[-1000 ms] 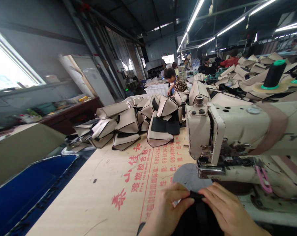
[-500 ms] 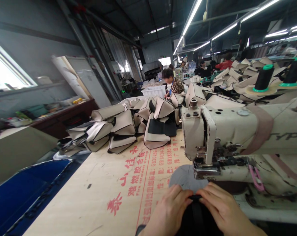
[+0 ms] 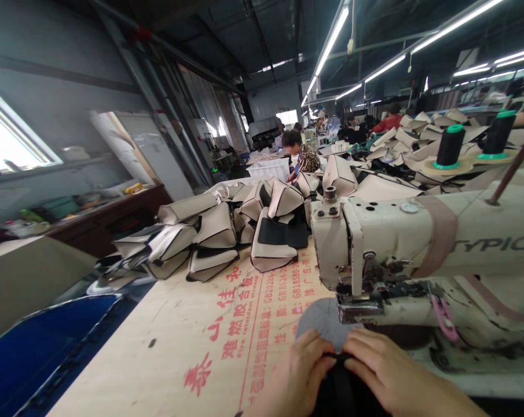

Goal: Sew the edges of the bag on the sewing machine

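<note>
My left hand (image 3: 303, 370) pinches the upper edge of a black fabric piece (image 3: 342, 394) near the bottom of the view. On the other side of the same edge, my right hand (image 3: 377, 362) grips it with thumb and fingers, close to the left hand's fingertips. Most of the piece is cut off by the frame, so its full shape is hidden. Just beyond my fingers lies a round grey plate (image 3: 320, 324). The sewing machine (image 3: 387, 237) stands right behind and to the right, its needle area a little above my right hand.
Beige pouches with black edging (image 3: 218, 226) are heaped at the back of the plywood table (image 3: 166, 347). A blue bin (image 3: 48, 341) stands at left. Black thread spools (image 3: 450, 146) stand behind the machine. A person (image 3: 305, 156) sits beyond the heap.
The camera view has shifted slightly, so the machine sits a little further left and lower. Both hands keep their hold on the black fabric piece.
</note>
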`<action>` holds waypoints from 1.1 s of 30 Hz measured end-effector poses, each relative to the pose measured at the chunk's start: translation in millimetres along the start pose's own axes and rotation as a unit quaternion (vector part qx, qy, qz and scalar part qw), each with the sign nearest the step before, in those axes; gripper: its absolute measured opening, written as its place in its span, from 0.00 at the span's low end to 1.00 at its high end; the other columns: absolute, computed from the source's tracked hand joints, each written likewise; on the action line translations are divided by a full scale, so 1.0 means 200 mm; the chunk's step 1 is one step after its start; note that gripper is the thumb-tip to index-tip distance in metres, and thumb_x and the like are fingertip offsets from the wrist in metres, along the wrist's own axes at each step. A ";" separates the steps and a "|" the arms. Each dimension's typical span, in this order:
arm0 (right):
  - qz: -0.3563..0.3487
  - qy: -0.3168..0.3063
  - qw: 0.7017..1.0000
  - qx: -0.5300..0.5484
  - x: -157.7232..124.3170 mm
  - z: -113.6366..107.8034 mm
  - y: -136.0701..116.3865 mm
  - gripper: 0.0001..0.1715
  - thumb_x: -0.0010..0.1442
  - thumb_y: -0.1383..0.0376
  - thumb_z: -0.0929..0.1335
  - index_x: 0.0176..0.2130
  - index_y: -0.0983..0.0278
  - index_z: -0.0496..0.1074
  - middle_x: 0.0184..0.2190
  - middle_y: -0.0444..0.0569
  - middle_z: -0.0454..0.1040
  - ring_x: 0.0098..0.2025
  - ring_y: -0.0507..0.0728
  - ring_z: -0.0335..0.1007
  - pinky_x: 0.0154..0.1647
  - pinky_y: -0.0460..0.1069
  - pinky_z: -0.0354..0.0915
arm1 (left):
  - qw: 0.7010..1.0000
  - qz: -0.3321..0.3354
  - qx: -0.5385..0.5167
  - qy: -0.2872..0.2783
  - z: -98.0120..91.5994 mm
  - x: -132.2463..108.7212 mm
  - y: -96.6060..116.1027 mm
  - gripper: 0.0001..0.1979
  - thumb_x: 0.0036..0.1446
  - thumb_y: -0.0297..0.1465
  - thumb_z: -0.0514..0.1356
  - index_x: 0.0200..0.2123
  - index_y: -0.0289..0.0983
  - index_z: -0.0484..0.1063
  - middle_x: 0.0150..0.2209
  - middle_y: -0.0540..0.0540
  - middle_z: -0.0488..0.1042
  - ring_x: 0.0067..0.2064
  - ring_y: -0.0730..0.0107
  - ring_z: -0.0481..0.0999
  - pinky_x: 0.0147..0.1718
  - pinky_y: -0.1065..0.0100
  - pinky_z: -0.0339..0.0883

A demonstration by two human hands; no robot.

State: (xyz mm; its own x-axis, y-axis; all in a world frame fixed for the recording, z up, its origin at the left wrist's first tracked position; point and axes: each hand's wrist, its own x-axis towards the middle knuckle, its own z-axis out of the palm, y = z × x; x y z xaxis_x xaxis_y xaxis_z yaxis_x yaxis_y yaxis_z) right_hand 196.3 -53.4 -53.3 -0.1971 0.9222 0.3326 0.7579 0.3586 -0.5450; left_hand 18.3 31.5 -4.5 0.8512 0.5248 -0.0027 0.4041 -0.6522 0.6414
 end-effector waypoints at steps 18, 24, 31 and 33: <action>-0.031 0.075 0.997 0.017 -0.01 0.08 0.04 0.13 0.65 0.66 0.58 0.35 0.65 0.68 0.29 0.48 0.69 0.34 0.54 0.66 0.37 0.48 0.62 | 0.989 -0.030 0.036 -0.143 -0.12 0.01 -0.09 0.16 0.45 0.20 0.51 0.31 0.41 0.75 0.32 0.50 0.77 0.35 0.67 0.73 0.36 0.71 0.64; 0.091 0.144 0.978 0.124 0.01 0.09 0.06 0.17 0.64 0.61 0.58 0.34 0.66 0.71 0.32 0.50 0.72 0.36 0.56 0.68 0.39 0.48 0.62 | 0.987 -0.060 -0.059 -0.134 -0.21 0.08 -0.20 0.18 0.55 0.44 0.51 0.26 0.37 0.71 0.25 0.53 0.69 0.29 0.72 0.65 0.30 0.74 0.59; 0.274 0.200 0.864 0.371 0.04 0.26 -0.01 0.22 0.56 0.48 0.64 0.29 0.64 0.73 0.28 0.47 0.73 0.33 0.59 0.68 0.36 0.49 0.64 | 0.992 -0.075 -0.029 -0.098 -0.11 0.24 -0.29 0.25 0.59 0.47 0.43 0.20 0.35 0.59 0.19 0.56 0.52 0.22 0.78 0.53 0.21 0.74 0.50; 0.324 0.252 0.795 0.446 0.08 0.32 -0.04 0.26 0.51 0.44 0.65 0.27 0.64 0.73 0.26 0.47 0.73 0.31 0.59 0.68 0.34 0.49 0.65 | 0.991 -0.062 -0.003 -0.118 -0.16 0.36 -0.30 0.24 0.57 0.47 0.47 0.18 0.35 0.60 0.18 0.56 0.53 0.22 0.78 0.55 0.21 0.74 0.51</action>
State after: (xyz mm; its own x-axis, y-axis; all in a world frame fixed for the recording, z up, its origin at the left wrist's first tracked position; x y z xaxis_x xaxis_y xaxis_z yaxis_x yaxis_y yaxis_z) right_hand 146.7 -33.2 -93.3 0.4991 0.8611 -0.0967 -0.1883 -0.0011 -0.9821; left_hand 44.2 125.6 -18.3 0.8503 0.4571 -0.2608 0.5087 -0.5869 0.6299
